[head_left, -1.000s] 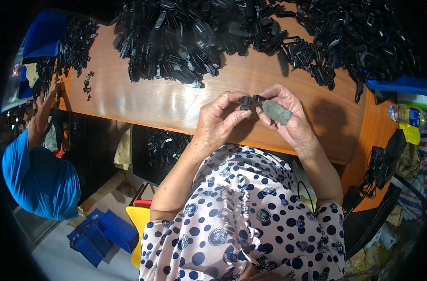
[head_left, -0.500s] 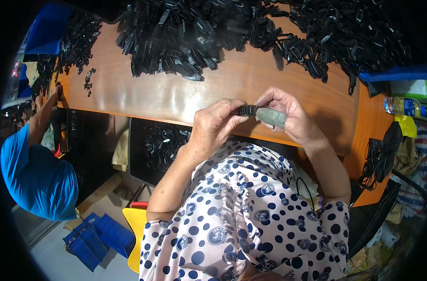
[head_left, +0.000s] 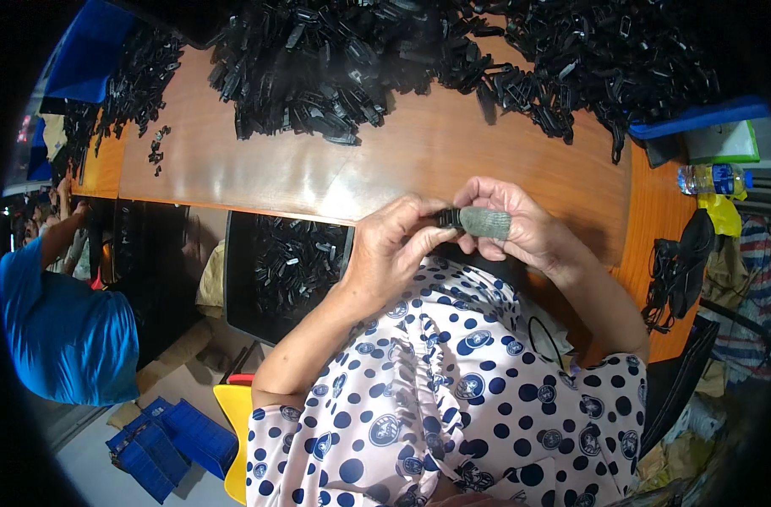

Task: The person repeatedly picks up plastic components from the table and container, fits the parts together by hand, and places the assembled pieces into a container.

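Observation:
Above the table's near edge, my left hand (head_left: 391,239) pinches a small black plastic piece (head_left: 447,220) between thumb and fingertips. My right hand (head_left: 521,228) meets it from the other side, its fingers closed around the piece's right end. A grey knitted finger cover (head_left: 485,223) sits on one digit of that right hand and presses up to the black piece. The fingers hide most of the piece, so its exact kind cannot be made out.
Heaps of black plastic parts (head_left: 318,76) cover the far side of the wooden table (head_left: 259,169). A black bin (head_left: 288,266) of similar parts stands below its edge. A bottle (head_left: 713,180) lies at right; a person in blue (head_left: 68,329) works at left. Blue crates (head_left: 170,444) rest on the floor.
My right hand has turned, bringing the finger cover level and against the black piece, and its fingers have closed in. The whole view has shifted slightly.

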`<state>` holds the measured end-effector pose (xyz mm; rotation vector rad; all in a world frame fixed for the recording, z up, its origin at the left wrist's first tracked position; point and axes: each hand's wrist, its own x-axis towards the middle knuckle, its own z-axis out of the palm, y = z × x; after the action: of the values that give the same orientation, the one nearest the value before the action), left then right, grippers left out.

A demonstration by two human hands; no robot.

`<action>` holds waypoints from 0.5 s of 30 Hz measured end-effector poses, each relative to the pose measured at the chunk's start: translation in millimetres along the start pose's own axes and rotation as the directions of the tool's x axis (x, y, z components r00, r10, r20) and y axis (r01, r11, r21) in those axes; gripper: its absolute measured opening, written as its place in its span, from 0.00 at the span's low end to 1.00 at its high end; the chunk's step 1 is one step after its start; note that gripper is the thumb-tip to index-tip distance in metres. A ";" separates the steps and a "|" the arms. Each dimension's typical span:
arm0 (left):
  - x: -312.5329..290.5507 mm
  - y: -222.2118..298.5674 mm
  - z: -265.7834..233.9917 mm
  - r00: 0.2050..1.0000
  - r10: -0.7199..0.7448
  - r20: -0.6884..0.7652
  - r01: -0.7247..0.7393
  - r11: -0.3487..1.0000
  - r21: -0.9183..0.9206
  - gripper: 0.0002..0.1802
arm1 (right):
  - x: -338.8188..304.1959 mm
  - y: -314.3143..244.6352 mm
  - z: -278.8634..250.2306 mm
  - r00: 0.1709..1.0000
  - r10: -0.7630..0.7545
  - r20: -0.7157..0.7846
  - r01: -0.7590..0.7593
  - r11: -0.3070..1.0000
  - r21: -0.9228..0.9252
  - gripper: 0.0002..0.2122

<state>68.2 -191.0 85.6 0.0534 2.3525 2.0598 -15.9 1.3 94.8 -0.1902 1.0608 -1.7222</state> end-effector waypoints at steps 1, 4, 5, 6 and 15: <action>1.9 -1.7 0.9 1.000 -0.010 -0.013 0.010 1.000 -0.004 0.11 | 0.9 -0.2 3.8 0.994 -0.107 0.014 0.106 0.994 0.029 0.14; 7.4 -4.4 5.4 0.994 0.060 -0.086 -0.074 0.984 -0.165 0.12 | 1.5 3.8 16.2 0.970 -0.242 0.035 0.244 0.968 -0.055 0.25; 8.4 -4.8 7.3 0.997 0.050 -0.064 -0.062 0.980 -0.189 0.12 | 2.4 6.1 18.2 0.944 -0.320 0.084 0.327 0.941 -0.088 0.28; 4.9 -3.3 11.1 0.989 -0.147 -0.030 0.116 0.874 -0.472 0.12 | 2.6 4.5 15.3 0.962 -0.229 0.150 0.235 0.972 -0.021 0.29; 7.2 -5.9 17.4 0.895 -0.404 0.189 0.386 0.488 -0.783 0.12 | 17.3 44.0 11.6 0.974 -0.220 -0.056 0.226 0.958 0.177 0.35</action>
<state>61.5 -174.3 77.5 -0.4791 1.0175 2.5924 13.8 -21.8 63.7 -0.1680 0.9275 -2.0226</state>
